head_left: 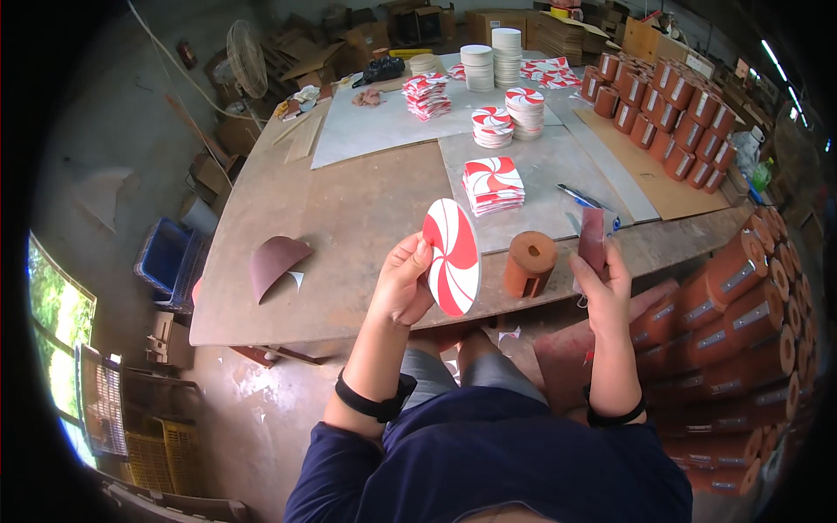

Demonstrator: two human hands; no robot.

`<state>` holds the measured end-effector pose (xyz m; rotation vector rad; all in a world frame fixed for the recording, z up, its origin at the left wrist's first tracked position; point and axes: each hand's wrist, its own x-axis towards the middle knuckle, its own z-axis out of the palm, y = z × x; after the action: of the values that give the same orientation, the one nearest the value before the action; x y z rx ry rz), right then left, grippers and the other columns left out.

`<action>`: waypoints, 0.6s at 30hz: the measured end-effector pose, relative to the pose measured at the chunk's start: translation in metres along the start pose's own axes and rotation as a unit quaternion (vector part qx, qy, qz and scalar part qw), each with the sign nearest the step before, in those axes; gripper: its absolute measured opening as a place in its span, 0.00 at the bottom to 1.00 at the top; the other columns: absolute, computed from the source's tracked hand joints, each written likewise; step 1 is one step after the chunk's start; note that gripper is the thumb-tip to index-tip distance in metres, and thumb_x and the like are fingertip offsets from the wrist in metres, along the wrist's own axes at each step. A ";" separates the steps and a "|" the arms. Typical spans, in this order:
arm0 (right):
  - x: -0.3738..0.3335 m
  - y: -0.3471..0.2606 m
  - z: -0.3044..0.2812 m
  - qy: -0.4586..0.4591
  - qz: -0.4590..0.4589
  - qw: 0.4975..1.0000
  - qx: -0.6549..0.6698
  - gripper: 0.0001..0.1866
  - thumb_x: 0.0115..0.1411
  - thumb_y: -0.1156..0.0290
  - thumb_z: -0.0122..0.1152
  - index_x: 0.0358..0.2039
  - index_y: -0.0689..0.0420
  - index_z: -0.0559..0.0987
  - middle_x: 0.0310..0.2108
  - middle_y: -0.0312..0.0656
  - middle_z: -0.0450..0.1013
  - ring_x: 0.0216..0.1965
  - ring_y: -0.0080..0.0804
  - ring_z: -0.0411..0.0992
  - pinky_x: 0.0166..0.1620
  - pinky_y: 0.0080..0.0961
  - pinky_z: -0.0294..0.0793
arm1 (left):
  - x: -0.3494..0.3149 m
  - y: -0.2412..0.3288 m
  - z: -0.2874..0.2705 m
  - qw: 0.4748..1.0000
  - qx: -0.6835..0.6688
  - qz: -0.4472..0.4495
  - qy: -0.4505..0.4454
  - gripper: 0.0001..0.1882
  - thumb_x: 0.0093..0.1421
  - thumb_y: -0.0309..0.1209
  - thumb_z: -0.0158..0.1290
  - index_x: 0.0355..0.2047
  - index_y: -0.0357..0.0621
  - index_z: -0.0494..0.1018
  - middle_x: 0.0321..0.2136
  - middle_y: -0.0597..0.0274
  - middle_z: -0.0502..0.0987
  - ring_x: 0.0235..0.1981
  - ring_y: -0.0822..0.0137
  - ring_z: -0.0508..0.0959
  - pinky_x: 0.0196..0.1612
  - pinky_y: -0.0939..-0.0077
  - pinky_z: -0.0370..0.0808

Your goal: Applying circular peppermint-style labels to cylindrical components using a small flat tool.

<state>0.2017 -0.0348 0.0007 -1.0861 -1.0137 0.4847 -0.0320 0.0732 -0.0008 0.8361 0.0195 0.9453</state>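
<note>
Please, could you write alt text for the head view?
The left grip holds a red-and-white swirl disc, the right grip a reddish strip. On the table stand a brown cylinder and swirl-patterned stacks; more cylinders at right.

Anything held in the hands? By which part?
Left hand: red-white disc, by its left edge. Right hand: reddish strip, by its lower end.
</note>
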 end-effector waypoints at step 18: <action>0.001 0.014 -0.015 0.007 0.060 0.998 0.012 0.09 0.54 0.74 0.60 0.35 0.60 0.72 0.30 0.31 0.64 0.31 0.18 0.65 0.37 0.17 0.67 | 0.041 0.012 0.012 0.967 -0.006 -0.139 0.213 0.18 0.63 0.27 0.38 0.53 0.36 0.60 0.42 0.52 0.73 0.38 0.62 0.77 0.38 0.70 0.78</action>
<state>0.2174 -0.0357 -0.0128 -1.1319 -0.9324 0.5843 -0.0110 0.0991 0.0292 0.5871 0.4905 0.8416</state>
